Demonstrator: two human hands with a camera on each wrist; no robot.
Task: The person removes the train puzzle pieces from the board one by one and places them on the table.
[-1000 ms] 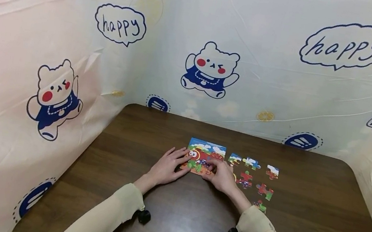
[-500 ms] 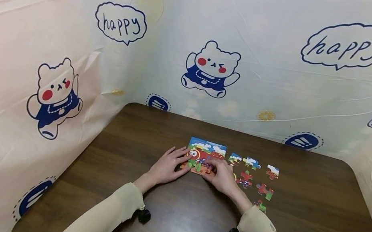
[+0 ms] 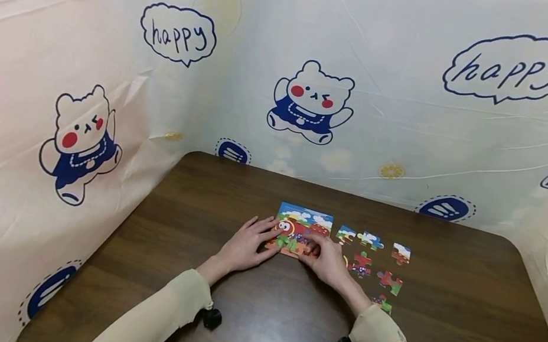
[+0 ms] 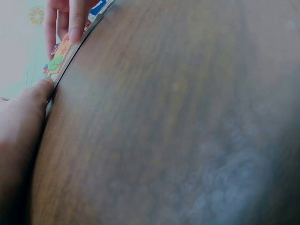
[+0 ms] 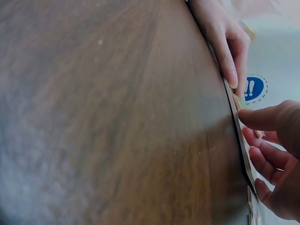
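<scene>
A colorful jigsaw puzzle board (image 3: 306,215) with a red cartoon figure lies flat on the table in the head view. My left hand (image 3: 243,247) rests at its left side, fingers spread over the edge and the thumb by the lower left corner. At the lower right corner, my right hand (image 3: 330,260) pinches an orange puzzle piece (image 3: 302,249) against the board with bent fingers. Those fingers hide part of the piece. In the right wrist view the right thumb (image 5: 258,117) and fingertips come together at the board's thin edge.
Several loose puzzle pieces lie right of the board, among them a blue-and-white one (image 3: 369,240), a red one (image 3: 362,264) and a red-green one (image 3: 389,282). The brown table (image 3: 271,326) meets a printed cloth (image 3: 394,124) at its back and sides.
The orange piece at my right fingertips now covers part of the board's lower strip, which showed more of its print a second ago. Both hands stay nearly in place; the right fingers shift slightly.
</scene>
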